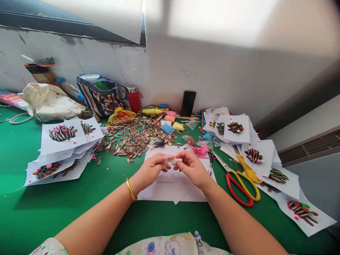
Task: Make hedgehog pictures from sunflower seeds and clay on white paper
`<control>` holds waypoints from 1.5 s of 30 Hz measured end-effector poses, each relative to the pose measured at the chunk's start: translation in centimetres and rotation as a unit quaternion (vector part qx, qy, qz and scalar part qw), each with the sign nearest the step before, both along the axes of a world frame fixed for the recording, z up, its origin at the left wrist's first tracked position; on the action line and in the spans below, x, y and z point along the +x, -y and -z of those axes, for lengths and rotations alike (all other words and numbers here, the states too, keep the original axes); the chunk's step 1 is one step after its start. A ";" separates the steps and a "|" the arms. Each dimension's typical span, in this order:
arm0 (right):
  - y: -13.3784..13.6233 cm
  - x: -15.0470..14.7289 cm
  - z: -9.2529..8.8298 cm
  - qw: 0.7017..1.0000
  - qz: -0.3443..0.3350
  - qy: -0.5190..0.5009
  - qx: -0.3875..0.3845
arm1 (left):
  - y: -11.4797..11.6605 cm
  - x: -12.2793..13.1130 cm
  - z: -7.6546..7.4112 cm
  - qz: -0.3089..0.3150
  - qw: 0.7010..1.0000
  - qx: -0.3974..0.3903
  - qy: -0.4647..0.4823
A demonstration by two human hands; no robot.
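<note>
My left hand (154,166) and my right hand (192,168) meet over the middle of the table. Between their fingertips is a small clear plastic bag (171,162) with something white in it. Both hands are closed on it in a pinch. Beneath them lie white paper sheets (162,191), the top one with a faint line drawing partly hidden by the fingers. A black pen (211,163) rests at the paper's right edge. Pink clay in a wrapper (201,150) and a dark packet (158,142) sit just beyond the hands.
Sunflower seeds (135,138) are spread behind the paper. Scissors (239,180) and a yellow cutter (247,166) lie right. Seed-decorated cards are stacked left (63,148) and right (260,152). A phone (188,103), red bottle (134,100) and striped bag (101,95) stand by the wall.
</note>
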State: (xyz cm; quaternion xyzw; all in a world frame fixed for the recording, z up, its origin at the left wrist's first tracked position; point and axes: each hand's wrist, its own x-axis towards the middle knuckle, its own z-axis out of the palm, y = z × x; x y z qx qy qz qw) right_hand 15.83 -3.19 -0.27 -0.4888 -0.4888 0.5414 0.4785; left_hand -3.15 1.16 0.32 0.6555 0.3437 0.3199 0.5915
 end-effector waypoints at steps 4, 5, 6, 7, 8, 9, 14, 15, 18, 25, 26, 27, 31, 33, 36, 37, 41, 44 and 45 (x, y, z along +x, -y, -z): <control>-0.1 0.2 0.1 1.000 -0.013 0.013 -0.011 | 0.1 0.0 0.2 -0.014 0.998 0.054 0.007; -0.2 0.3 0.1 1.000 -0.015 0.013 -0.013 | 0.1 0.0 0.3 -0.023 0.996 0.082 0.002; -0.2 0.3 0.2 1.000 -0.015 0.012 -0.016 | 0.1 0.0 0.4 -0.034 0.993 0.115 -0.004; -0.2 0.4 0.3 1.000 -0.014 0.011 -0.017 | 0.1 0.0 0.5 -0.046 0.987 0.151 -0.012; -0.3 0.4 0.3 1.000 -0.012 0.010 -0.017 | 0.1 0.0 0.6 -0.056 0.981 0.186 -0.021; -0.2 0.4 0.3 1.000 -0.010 0.011 -0.016 | 0.0 0.0 0.6 -0.063 0.974 0.216 -0.030; 0.0 0.5 0.2 1.000 -0.014 0.020 -0.015 | -0.1 -0.2 0.6 -0.075 0.967 0.232 -0.071; 0.0 0.5 0.1 1.000 -0.015 0.021 -0.014 | -0.1 -0.3 0.6 -0.076 0.970 0.217 -0.075; 0.1 0.5 0.1 1.000 -0.014 0.019 -0.020 | 0.0 -0.2 0.6 -0.070 0.977 0.186 -0.081; -0.1 0.2 -0.1 1.000 0.014 -0.011 -0.003 | 0.1 0.1 0.6 -0.059 0.965 0.236 -0.096; -0.1 0.2 -0.1 1.000 0.017 -0.013 -0.003 | 0.1 0.2 0.7 -0.055 0.962 0.247 -0.100; -0.1 0.1 -0.1 1.000 0.018 -0.014 -0.005 | 0.2 0.2 0.8 -0.052 0.959 0.258 -0.104; 0.1 -0.1 -0.2 1.000 0.011 -0.001 -0.019 | 0.4 0.2 1.0 -0.041 0.952 0.282 -0.112; 0.3 0.0 -0.4 1.000 -0.002 0.021 -0.009 | 0.5 0.1 1.0 -0.037 0.952 0.282 -0.116; 0.4 0.3 -0.8 0.996 -0.033 0.080 0.034 | 0.4 0.1 0.9 -0.054 0.952 0.274 -0.122; 0.5 0.4 -0.9 0.993 -0.040 0.100 0.050 | 0.4 0.1 0.9 -0.063 0.953 0.269 -0.122; 0.5 0.4 -0.8 0.982 -0.026 0.163 0.087 | 0.3 0.2 0.8 -0.070 0.958 0.248 -0.124; 0.5 0.3 -0.3 0.973 0.003 0.202 0.110 | 0.4 0.3 0.9 -0.065 0.962 0.241 -0.113; 0.5 0.3 -0.2 0.970 0.008 0.214 0.119 | 0.4 0.3 1.0 -0.065 0.963 0.238 -0.107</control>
